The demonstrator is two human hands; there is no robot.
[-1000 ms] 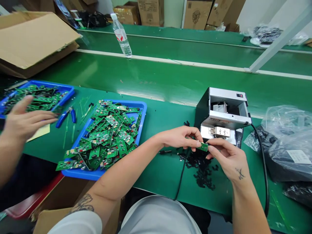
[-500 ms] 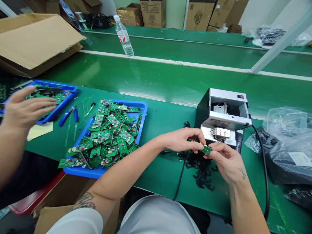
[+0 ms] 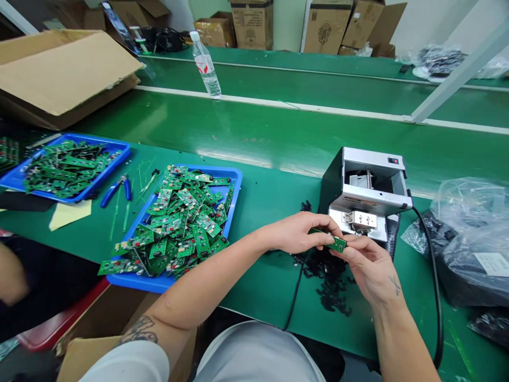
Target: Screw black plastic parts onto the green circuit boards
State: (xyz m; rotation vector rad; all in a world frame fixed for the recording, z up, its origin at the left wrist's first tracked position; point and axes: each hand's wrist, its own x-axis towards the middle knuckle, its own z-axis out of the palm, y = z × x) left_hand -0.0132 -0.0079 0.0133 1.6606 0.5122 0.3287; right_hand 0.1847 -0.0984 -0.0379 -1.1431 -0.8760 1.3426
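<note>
Withdrawn from the blue tray (image 3: 47, 192), a co-worker's arm (image 3: 10, 276) blurs at the frame edge. The left hand (image 3: 299, 233) and right hand (image 3: 371, 268) pinch a green circuit board (image 3: 338, 243) over black clippings (image 3: 326, 281) on the green bench (image 3: 270, 201), just before what looks like a cutter (image 3: 366, 183). Cardboard boxes (image 3: 250, 24) stand beyond.

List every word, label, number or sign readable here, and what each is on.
Nothing reads clearly.
Bottle label: too small.
Machine front label: too blurred.
White bag label: too blurred.
Carton emblem: no legible words.
Held board print: too small.
</note>
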